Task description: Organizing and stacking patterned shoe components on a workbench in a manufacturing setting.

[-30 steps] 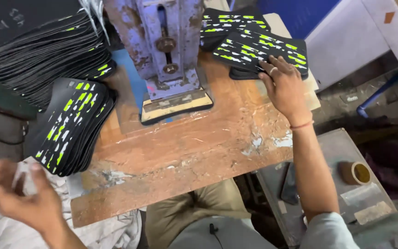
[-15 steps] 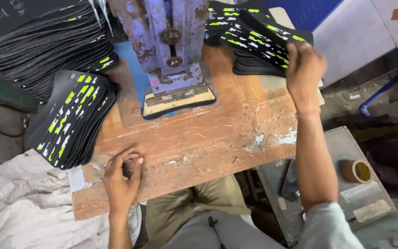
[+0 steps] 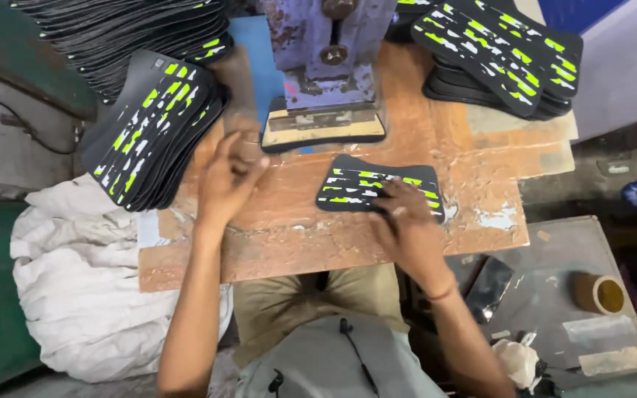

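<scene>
The right hand [image 3: 407,225] presses flat, fingers spread, on the near edge of a black curved panel printed with yellow-green and white dashes [image 3: 377,188], pinning it to the worn brown wooden bench top [image 3: 311,236] rather than gripping it. Half a second ago this hand was up at the far right stack and no panel lay here. The left hand [image 3: 226,177], then low at the bench's near edge, is now raised over the bench with loose, open fingers, holding nothing; it is blurred.

The panel lies flat, printed side up, its long axis running left to right across the bench, its curved edge toward the person. Just beyond it stands a blue-grey metal press [image 3: 326,66] with a tan-faced die plate [image 3: 324,129] at its foot. A fanned stack of matching panels [image 3: 152,133] lies left, just beside the left hand; another stack [image 3: 503,59] sits far right. A crumpled white cloth [image 3: 82,280] hangs off the left, a tape roll [image 3: 599,292] sits lower right.
</scene>
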